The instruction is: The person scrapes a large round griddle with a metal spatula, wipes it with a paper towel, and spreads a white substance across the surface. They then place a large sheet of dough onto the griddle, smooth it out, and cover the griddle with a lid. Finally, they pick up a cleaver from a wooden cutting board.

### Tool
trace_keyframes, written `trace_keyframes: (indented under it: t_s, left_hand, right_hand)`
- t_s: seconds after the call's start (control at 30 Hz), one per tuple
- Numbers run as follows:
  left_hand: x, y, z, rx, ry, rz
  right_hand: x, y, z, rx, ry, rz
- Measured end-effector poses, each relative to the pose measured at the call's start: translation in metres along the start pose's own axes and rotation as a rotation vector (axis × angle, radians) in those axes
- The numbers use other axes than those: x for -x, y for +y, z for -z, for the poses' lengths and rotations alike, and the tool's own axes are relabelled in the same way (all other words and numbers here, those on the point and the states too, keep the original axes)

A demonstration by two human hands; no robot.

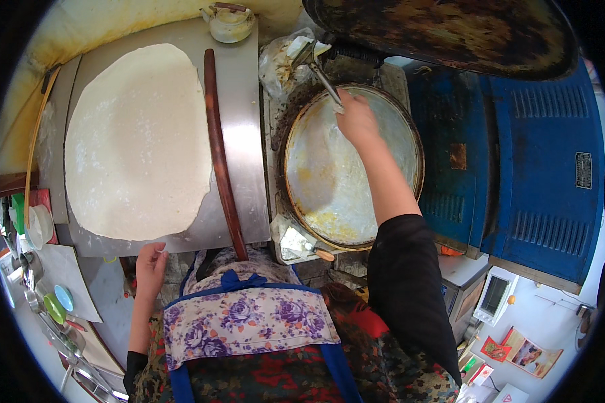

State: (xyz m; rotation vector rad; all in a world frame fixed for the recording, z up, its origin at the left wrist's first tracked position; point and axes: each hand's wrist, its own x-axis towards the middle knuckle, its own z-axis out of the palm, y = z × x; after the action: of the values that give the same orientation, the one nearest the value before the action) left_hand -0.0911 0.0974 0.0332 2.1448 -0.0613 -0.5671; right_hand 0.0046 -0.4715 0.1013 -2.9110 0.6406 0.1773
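Note:
My right hand [355, 116] is closed around the handle of a metal-handled tool [324, 78], above the far part of a round, shallow metal pan [350, 186]. The tool's dark, wide head reaches past the pan's far rim towards a plastic bag [280, 68]. Yellowish residue marks the pan's floor. By the front edge of a steel worktop [244, 166], my left hand [151, 267] hangs with loosely bent fingers and nothing visible in it. A large, flat sheet of dough [141, 141] covers much of that worktop. Along its right side lies a long wooden rolling pin [219, 141].
A scraper with a wooden handle [324, 255] lies at the pan's near left. Beyond the worktop stands a kettle [231, 22]. A large dark round plate [448, 30] overhangs the far right, near a blue metal cabinet [539, 166]. Bowls [55, 307] sit at left.

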Motion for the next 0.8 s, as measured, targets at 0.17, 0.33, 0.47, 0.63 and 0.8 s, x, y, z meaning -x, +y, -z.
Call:
trace_keyframes:
  t_s: [0.17, 0.33, 0.47, 0.63, 0.8]
  left_hand:
    - [0.000, 0.008, 0.002, -0.032, -0.004, -0.007]
    - [0.007, -0.006, -0.001, -0.024, 0.014, -0.006]
    - [0.005, 0.005, -0.005, -0.013, 0.010, -0.033]
    - [-0.029, 0.030, -0.015, -0.026, -0.033, -0.084]
    - [-0.129, 0.080, -0.051, -0.124, -0.024, -0.387]
  right_hand:
    - [-0.008, -0.016, -0.005, 0.193, -0.193, 0.103]
    - [-0.013, -0.020, 0.009, 0.307, -0.118, 0.231]
    - [-0.022, -0.034, 0.024, 0.417, -0.110, 0.237]
    - [-0.031, -0.035, 0.034, 0.402, -0.170, 0.197]
    - [-0.019, -0.023, 0.037, 0.278, -0.103, 0.174]
